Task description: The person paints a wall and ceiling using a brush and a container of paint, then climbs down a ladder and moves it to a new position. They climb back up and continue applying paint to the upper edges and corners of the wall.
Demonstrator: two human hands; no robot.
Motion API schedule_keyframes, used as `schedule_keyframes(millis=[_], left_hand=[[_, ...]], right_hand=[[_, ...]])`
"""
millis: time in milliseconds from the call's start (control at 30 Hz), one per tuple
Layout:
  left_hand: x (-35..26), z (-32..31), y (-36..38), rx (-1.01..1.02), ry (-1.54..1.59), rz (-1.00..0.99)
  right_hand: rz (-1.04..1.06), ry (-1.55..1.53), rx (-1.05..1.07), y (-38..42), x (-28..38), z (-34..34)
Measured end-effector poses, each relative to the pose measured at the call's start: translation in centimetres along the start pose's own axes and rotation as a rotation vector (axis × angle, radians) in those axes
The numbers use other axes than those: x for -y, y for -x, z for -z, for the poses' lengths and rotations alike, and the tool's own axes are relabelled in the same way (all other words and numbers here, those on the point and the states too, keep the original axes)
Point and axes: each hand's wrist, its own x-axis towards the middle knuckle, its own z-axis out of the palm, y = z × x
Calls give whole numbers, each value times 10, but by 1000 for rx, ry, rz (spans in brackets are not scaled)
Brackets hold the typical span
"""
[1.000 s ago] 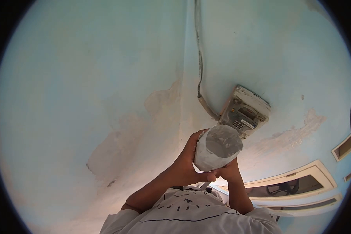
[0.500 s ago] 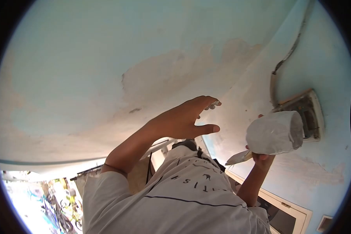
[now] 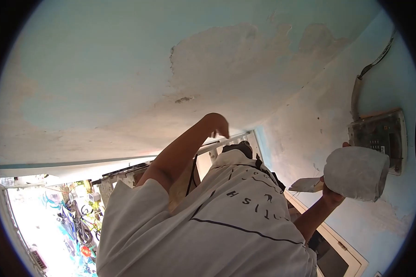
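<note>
On the right, my right hand (image 3: 333, 195) is wrapped round a whitish, smeared tub (image 3: 356, 173), tilted on its side in the view. The same hand keeps a putty knife (image 3: 305, 184) against the tub, its flat pale blade pointing left. What is inside the tub is hidden. My left hand (image 3: 219, 124) is in front of my chest, bent down at the wrist. Its fingers are mostly out of sight behind the hand, and I see nothing held in it. A patchy blue-green wall (image 3: 125, 101) with a peeled, bare area is before me.
An open electrical box (image 3: 379, 138) with a cable (image 3: 376, 60) is on the right wall, close to the tub. A framed door or window (image 3: 342, 249) is at lower right. Bicycles (image 3: 83, 231) stand outside at lower left.
My left hand has drawn back and down from its stretched-out pose, its fingers turning out of view. The tub and putty knife have shifted right and slightly down in the view, which has itself moved.
</note>
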Motion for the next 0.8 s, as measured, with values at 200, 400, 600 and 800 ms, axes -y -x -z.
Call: schedule_keyframes(millis=[200, 400, 600, 800], left_hand=[[109, -83, -126, 239, -185, 139], [121, -145, -110, 191, 217, 281], [123, -146, -113, 145, 105, 261], [124, -142, -113, 133, -64, 173]], right_hand=[[-163, -305, -128, 20, -4, 17], [-72, -506, 121, 38, -18, 58], [29, -714, 388, 49, -34, 93], [-3, -744, 384, 54, -24, 82]])
